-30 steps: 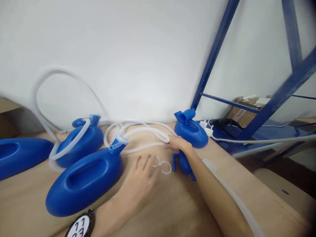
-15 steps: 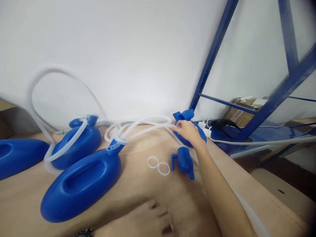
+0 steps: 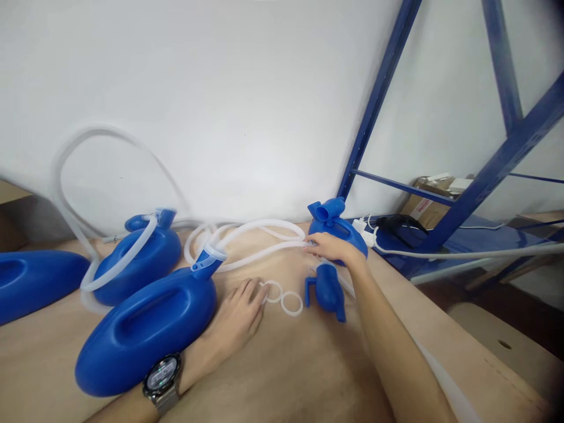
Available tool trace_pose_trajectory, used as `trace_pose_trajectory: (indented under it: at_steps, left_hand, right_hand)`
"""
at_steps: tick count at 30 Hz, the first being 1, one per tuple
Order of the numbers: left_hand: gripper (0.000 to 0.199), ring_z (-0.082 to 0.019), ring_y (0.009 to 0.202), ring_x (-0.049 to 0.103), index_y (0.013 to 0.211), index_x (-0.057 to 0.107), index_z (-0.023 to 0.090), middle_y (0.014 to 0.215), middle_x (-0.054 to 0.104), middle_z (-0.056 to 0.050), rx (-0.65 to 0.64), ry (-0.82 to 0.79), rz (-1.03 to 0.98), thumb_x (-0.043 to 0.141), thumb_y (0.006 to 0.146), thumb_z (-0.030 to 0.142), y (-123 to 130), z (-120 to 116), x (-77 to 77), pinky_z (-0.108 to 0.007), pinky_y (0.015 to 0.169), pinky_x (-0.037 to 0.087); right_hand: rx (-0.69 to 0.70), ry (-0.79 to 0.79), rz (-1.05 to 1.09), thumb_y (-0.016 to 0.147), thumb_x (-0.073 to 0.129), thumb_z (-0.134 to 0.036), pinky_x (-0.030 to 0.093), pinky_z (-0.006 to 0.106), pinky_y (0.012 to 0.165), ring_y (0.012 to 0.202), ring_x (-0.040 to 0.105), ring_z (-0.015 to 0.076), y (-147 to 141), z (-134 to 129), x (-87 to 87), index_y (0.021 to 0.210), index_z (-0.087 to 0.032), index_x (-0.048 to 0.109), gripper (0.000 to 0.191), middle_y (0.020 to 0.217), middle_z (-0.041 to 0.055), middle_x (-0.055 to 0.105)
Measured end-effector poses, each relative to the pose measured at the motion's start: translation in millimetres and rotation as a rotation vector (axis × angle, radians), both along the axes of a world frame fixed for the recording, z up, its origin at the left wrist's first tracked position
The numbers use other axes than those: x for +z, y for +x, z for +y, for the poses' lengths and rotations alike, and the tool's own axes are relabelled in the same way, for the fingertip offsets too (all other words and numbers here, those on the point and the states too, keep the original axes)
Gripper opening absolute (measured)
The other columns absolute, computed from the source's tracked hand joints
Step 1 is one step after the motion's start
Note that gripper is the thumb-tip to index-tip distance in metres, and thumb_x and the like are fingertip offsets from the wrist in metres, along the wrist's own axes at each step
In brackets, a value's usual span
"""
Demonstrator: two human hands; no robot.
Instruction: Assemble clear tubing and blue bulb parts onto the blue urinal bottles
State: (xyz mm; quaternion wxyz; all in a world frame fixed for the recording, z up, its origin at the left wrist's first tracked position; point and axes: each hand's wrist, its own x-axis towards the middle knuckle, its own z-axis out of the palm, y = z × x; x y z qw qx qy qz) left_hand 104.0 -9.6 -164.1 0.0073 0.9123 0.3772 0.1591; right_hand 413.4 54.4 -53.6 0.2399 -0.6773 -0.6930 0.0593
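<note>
Soft, even light; darkened right corners

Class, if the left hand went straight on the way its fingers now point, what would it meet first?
Most likely the nearer white ring, just by the fingertips of the left hand; whether they touch is unclear.

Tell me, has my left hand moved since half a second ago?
Yes. Judged against the nearest blue bottle, the left hand has moved forward and leftward, from the picture's bottom edge to beside the bottle's neck end.

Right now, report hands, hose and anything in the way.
Left hand by two white rings. Right hand gripping white hose. Blue fitting between rings and right forearm.
</note>
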Motion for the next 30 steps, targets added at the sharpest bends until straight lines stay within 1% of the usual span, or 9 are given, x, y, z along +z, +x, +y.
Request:
trace_pose_trajectory:
  at_steps: [3, 6, 9, 13, 18, 22, 25, 28, 30]
  left_hand:
    - [0.047, -0.036, 0.135, 0.054, 0.148, 0.054, 0.017, 0.147, 0.058, -0.02, 0.053, -0.016, -0.019, 0.045, 0.101, 0.019, -1, 3, 0.9, -0.054, 0.107, 0.05]
    - [0.044, -0.035, 0.13, 0.057, 0.142, 0.06, 0.018, 0.143, 0.061, -0.019, 0.087, -0.029, -0.02, 0.044, 0.101, 0.021, 0, 4, 4.5, -0.055, 0.106, 0.049]
    - [0.042, -0.035, 0.126, 0.059, 0.138, 0.063, 0.018, 0.139, 0.063, -0.017, 0.098, -0.038, -0.015, 0.043, 0.102, 0.021, 0, 4, 6.4, -0.054, 0.105, 0.048]
    - [0.042, -0.035, 0.128, 0.057, 0.14, 0.062, 0.018, 0.142, 0.062, -0.018, 0.1, -0.041, -0.017, 0.043, 0.103, 0.022, 1, 3, 6.1, -0.053, 0.104, 0.047]
    - [0.039, -0.034, 0.126, 0.058, 0.137, 0.063, 0.017, 0.139, 0.063, -0.018, 0.098, -0.037, -0.024, 0.041, 0.105, 0.023, 0, 3, 6.0, -0.052, 0.102, 0.048]
    - [0.038, -0.031, 0.118, 0.06, 0.133, 0.064, 0.018, 0.129, 0.066, -0.016, 0.069, -0.036, -0.058, 0.036, 0.108, 0.025, 0, 4, 4.7, -0.05, 0.101, 0.05]
    - [0.038, -0.03, 0.119, 0.06, 0.134, 0.063, 0.019, 0.131, 0.065, -0.015, 0.051, -0.045, -0.092, 0.036, 0.11, 0.031, -1, 7, 1.2, -0.05, 0.104, 0.051]
    - [0.039, -0.034, 0.126, 0.058, 0.136, 0.062, 0.017, 0.136, 0.064, -0.017, 0.053, -0.06, -0.111, 0.037, 0.109, 0.028, -2, 9, -2.5, -0.055, 0.106, 0.05]
    - [0.041, -0.039, 0.136, 0.052, 0.138, 0.061, 0.014, 0.146, 0.057, -0.023, 0.059, -0.072, -0.122, 0.037, 0.105, 0.019, -2, 8, -2.2, -0.064, 0.111, 0.044]
  right_hand:
    - [0.204, -0.138, 0.146, 0.091, 0.076, -0.033, 0.052, 0.023, 0.057, 0.053, 0.061, 0.0094, -1, -2, 11.0, 0.083, -0.018, 0.075, 0.017, 0.067, -0.0021, 0.068]
    - [0.252, -0.134, 0.332, 0.084, 0.077, -0.042, 0.05, 0.023, 0.052, 0.052, 0.062, 0.0111, -3, -5, 22.6, 0.078, -0.018, 0.076, 0.024, 0.064, -0.0005, 0.068]
    - [0.202, -0.027, 0.545, 0.072, 0.084, -0.052, 0.056, 0.027, 0.054, 0.059, 0.067, 0.0155, -4, -7, 32.2, 0.09, -0.019, 0.074, 0.039, 0.075, 0.0021, 0.072]
    - [0.149, 0.264, 1.027, 0.053, 0.096, -0.043, 0.056, 0.028, 0.057, 0.064, 0.067, 0.0157, -3, -10, 45.5, 0.087, -0.021, 0.069, 0.049, 0.076, -0.0005, 0.069]
    - [0.252, 0.721, 1.203, 0.066, 0.091, -0.047, 0.055, 0.027, 0.067, 0.077, 0.065, 0.0141, -16, -18, 61.6, 0.094, -0.027, 0.065, 0.043, 0.091, -0.0017, 0.067]
    - [0.34, 0.843, 1.219, 0.082, 0.078, -0.06, 0.058, 0.036, 0.091, 0.103, 0.071, 0.0184, -36, -27, 71.2, 0.102, -0.033, 0.056, 0.04, 0.11, -0.0015, 0.068]
    - [0.398, 0.921, 1.247, 0.093, 0.064, -0.067, 0.059, 0.037, 0.082, 0.082, 0.071, 0.0159, -41, -35, 78.3, 0.111, -0.039, 0.054, 0.035, 0.103, -0.0036, 0.068]
    - [0.482, 0.92, 1.302, 0.1, 0.056, -0.064, 0.054, 0.028, 0.065, 0.053, 0.052, 0.01, -35, -42, 84.1, 0.115, -0.045, 0.058, 0.024, 0.08, -0.0073, 0.054]
    - [0.525, 0.857, 1.288, 0.103, 0.049, -0.063, 0.047, 0.026, 0.056, 0.044, 0.037, 0.0098, -31, -45, 85.5, 0.116, -0.048, 0.061, 0.023, 0.072, -0.0075, 0.043]
